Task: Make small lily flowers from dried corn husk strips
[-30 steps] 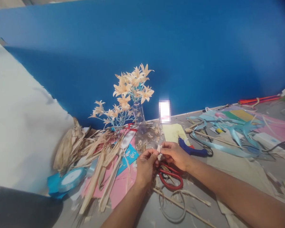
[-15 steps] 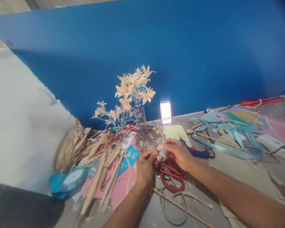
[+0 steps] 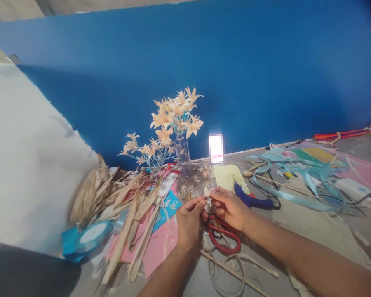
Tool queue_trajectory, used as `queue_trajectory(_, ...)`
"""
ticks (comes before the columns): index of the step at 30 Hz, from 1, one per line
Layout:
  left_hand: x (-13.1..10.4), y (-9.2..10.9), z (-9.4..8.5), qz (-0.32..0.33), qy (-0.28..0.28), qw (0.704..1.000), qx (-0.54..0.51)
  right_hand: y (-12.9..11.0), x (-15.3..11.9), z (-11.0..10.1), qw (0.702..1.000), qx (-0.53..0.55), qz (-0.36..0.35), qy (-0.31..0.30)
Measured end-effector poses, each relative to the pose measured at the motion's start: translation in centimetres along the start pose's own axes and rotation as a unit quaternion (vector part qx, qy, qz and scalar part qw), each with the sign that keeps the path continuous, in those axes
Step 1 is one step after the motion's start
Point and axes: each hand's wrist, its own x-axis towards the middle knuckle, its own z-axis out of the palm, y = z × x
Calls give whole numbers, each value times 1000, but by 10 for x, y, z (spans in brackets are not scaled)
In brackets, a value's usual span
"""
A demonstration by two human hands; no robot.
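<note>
Now two hands meet over one pair of red-handled scissors, a small pale piece at the fingertips.
Compared with a second ago, the pale piece (image 3: 207,192), which stood plainly upright between both hands, shows less; it sits at the tips of the right hand (image 3: 230,207), whose thumb and forefinger pinch it while the other fingers curl more. The left hand (image 3: 189,218) keeps its thumb and forefinger pressed together just beside it, on what I cannot tell. The scissors (image 3: 225,243) lie just below, as earlier. Counted around them: one blue glue gun (image 3: 252,201), one yellow sheet (image 3: 227,175), one clear vase (image 3: 183,159), two bunches of pale flowers (image 3: 162,118), one in the vase, one lower beside it, and one ribbon roll (image 3: 94,233) at left.
</note>
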Motion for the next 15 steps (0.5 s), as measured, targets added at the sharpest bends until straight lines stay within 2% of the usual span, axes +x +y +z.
queue_trajectory(11, -2, 0, 0, 26, -4, 999, 37, 4, 0, 0, 1000, -1, 0, -1)
queue_trajectory(15, -3, -1, 1, 11, -14, 999, 28, 4, 1, 0, 1000, -14, -10, 5)
